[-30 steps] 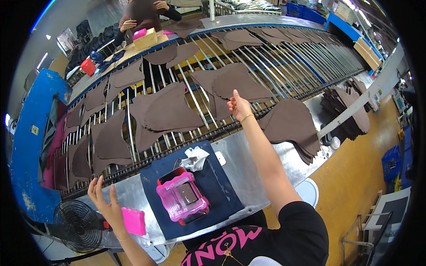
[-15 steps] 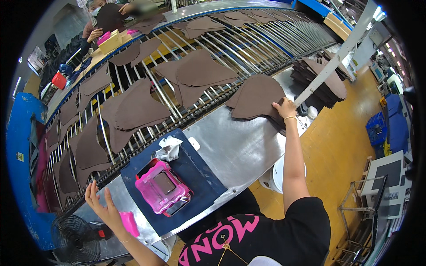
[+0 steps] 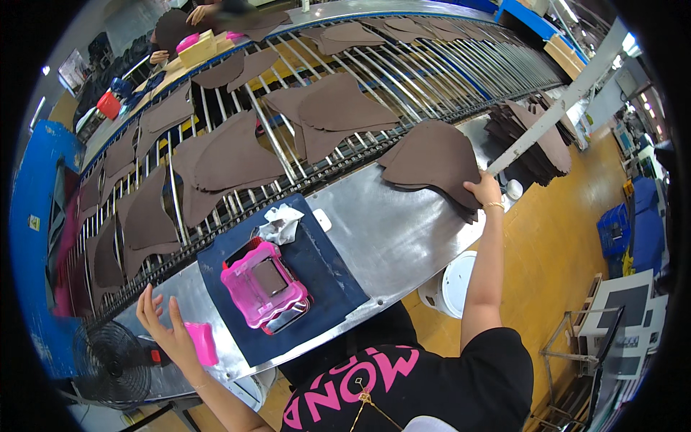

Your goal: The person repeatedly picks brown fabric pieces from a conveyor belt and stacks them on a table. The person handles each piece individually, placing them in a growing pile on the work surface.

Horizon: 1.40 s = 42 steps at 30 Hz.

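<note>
At the right end of the metal bench, my right hand [image 3: 486, 190] grips the near right edge of a stack of flat brown cut-out pieces [image 3: 430, 160]. Its thumb lies over the top, and the other fingers are mostly hidden. My left hand [image 3: 164, 327] is raised at the bench's left end with its fingers spread, holding nothing. Close beside it lies a pink block-like item [image 3: 202, 343]. Between my hands, a pink wavy-rimmed box [image 3: 255, 286] stands on a dark blue mat [image 3: 332, 282], with a crumpled white cloth or tissue [image 3: 281, 224] behind it.
A roller conveyor [image 3: 288, 155] carrying several brown pieces [image 3: 237, 155] runs along the far side. A slanted white post [image 3: 554, 108] stands beside a second brown stack [image 3: 529, 137]. A black fan [image 3: 111, 363] sits at left, a white bucket [image 3: 457, 284] below the bench. Another person's hand [image 3: 201, 13] shows beyond.
The whole view has shifted slightly. My right hand stays at the stack's edge, and the layers at its near corner show more spread. My left hand remains raised and spread.
</note>
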Each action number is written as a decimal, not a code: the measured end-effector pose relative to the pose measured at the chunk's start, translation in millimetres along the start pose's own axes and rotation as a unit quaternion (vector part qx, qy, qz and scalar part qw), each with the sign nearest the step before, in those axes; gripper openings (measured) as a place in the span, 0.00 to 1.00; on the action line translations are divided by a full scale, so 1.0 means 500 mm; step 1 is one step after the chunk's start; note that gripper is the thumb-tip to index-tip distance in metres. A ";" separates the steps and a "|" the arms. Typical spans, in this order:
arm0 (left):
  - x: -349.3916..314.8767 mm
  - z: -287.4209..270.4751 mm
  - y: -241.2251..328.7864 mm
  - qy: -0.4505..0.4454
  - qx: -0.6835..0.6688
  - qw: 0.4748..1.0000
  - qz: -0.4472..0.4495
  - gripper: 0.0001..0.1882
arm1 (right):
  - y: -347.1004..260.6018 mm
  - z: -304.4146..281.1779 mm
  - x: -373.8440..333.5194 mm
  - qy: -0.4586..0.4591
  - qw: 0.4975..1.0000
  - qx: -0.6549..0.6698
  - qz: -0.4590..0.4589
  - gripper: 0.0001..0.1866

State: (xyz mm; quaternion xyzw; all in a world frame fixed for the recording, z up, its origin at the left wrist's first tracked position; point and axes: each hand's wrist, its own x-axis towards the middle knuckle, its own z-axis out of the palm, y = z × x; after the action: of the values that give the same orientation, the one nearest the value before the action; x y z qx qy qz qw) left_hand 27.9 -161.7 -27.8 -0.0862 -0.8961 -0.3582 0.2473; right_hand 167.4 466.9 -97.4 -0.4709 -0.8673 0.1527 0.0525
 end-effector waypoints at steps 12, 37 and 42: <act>0.019 0.077 0.073 -0.058 -0.113 0.991 0.043 0.25 | -0.190 -0.163 -0.151 0.117 0.867 0.364 -0.321 0.12; -0.014 -0.183 -0.042 0.046 -0.176 0.975 -0.124 0.07 | -0.618 0.092 -0.444 -0.180 0.699 0.331 -0.608 0.11; -0.024 -0.151 -0.035 0.003 -0.181 0.977 -0.109 0.04 | -0.587 0.089 -0.427 -0.120 0.680 0.330 -0.643 0.08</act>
State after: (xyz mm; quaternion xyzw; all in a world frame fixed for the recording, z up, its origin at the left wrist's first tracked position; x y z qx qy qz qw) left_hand 61.2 -225.9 2.7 -0.0301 -0.8200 -0.5393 0.1893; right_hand 39.3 129.9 -36.1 0.2731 -0.8490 0.4127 0.1854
